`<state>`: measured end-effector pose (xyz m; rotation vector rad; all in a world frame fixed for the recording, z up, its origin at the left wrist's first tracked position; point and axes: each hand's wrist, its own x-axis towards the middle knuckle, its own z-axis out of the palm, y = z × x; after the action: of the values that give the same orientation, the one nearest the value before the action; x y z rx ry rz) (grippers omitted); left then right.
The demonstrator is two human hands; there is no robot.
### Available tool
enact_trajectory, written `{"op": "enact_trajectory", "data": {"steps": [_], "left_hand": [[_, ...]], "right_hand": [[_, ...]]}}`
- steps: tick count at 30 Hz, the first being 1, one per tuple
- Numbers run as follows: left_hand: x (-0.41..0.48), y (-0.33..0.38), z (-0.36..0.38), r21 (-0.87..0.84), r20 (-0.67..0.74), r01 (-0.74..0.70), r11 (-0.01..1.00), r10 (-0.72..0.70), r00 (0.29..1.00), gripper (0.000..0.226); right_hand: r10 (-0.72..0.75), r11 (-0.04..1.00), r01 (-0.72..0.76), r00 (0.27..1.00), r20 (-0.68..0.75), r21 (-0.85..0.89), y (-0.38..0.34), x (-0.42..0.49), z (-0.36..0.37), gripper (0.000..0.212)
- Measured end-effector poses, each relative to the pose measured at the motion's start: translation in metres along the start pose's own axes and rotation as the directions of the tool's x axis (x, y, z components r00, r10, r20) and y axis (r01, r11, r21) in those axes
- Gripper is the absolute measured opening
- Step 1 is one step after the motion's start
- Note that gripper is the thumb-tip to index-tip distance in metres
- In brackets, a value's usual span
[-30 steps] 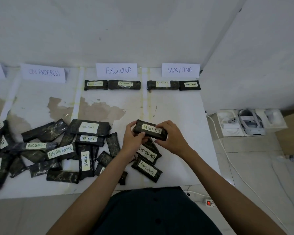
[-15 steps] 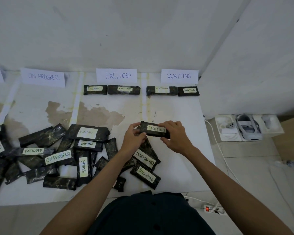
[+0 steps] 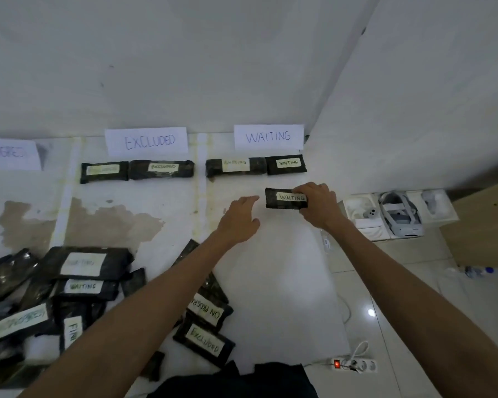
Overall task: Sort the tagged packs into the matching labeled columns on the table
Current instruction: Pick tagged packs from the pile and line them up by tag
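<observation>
Head: right hand (image 3: 319,208) grips WAITING pack (image 3: 285,198); left hand (image 3: 239,219) open.

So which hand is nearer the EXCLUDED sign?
Left. The left hand is in front and right of the EXCLUDED sign; the right hand, gripping a WAITING pack, is farther right.

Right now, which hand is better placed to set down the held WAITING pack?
Right: the right hand grips the pack below the WAITING row; the left hand is open beside it.

Dark garment (image 3: 236,382), bare forearms (image 3: 156,305)
</observation>
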<state>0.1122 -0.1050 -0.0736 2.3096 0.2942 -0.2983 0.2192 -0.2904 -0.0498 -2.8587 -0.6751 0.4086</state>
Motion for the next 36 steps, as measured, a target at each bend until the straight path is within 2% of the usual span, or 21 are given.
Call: {"op": "enact_trajectory", "data": {"steps": [3, 5, 12, 16, 18, 22, 24, 27, 29, 31, 36], "left_hand": [[0.029, 0.002, 0.015, 0.181, -0.054, -0.042, 0.983, 0.053, 0.997, 0.063], [0.044, 0.001, 0.023, 0.239, -0.077, -0.045, 0.97, 0.065, 0.995, 0.064], [0.056, -0.014, 0.038, 0.309, -0.053, -0.078, 0.948, 0.099, 0.994, 0.059], [0.046, -0.018, 0.024, 0.237, -0.018, -0.066, 0.969, 0.072, 0.997, 0.055], [0.032, -0.023, 0.013, 0.237, -0.001, -0.049, 0.97, 0.05, 0.999, 0.054], [-0.013, -0.039, -0.008, 0.231, -0.034, 0.034, 0.972, -0.027, 0.999, 0.052], [-0.041, -0.05, -0.015, 0.245, -0.081, 0.143, 0.959, -0.127, 0.989, 0.053], [-0.084, -0.069, -0.018, 0.342, -0.173, 0.393, 0.854, -0.354, 0.919, 0.056], [-0.106, -0.082, -0.016, 0.374, -0.177, 0.479, 0.794, -0.446, 0.877, 0.059], [-0.118, -0.09, -0.012, 0.323, -0.166, 0.491, 0.809, -0.462, 0.871, 0.06], [-0.117, -0.097, -0.015, 0.217, -0.217, 0.375, 0.901, -0.33, 0.919, 0.042]], "right_hand": [[-0.029, 1.0, 0.029, 1.0, 0.0, -0.008, 0.017, 0.021, 0.01, 0.047], [-0.045, 0.999, 0.045, 0.999, -0.005, 0.007, 0.025, 0.031, 0.014, 0.046], [-0.097, 0.995, 0.097, 0.995, 0.022, 0.01, 0.037, 0.042, 0.031, 0.047], [-0.123, 0.992, 0.124, 0.989, 0.082, -0.005, 0.026, 0.034, 0.028, 0.062], [-0.161, 0.987, 0.159, 0.983, 0.085, 0.03, 0.011, 0.022, 0.03, 0.061], [-0.24, 0.961, 0.207, 0.953, 0.184, 0.183, -0.031, -0.011, 0.039, 0.056], [-0.276, 0.946, 0.219, 0.931, 0.237, 0.239, -0.049, -0.027, 0.044, 0.053], [-0.305, 0.934, 0.219, 0.9, 0.311, 0.281, -0.072, -0.044, 0.054, 0.05], [-0.321, 0.925, 0.219, 0.888, 0.329, 0.311, -0.083, -0.052, 0.061, 0.048], [-0.335, 0.915, 0.22, 0.881, 0.333, 0.337, -0.09, -0.058, 0.065, 0.046], [-0.35, 0.899, 0.221, 0.881, 0.319, 0.377, -0.096, -0.069, 0.071, 0.044]]}}
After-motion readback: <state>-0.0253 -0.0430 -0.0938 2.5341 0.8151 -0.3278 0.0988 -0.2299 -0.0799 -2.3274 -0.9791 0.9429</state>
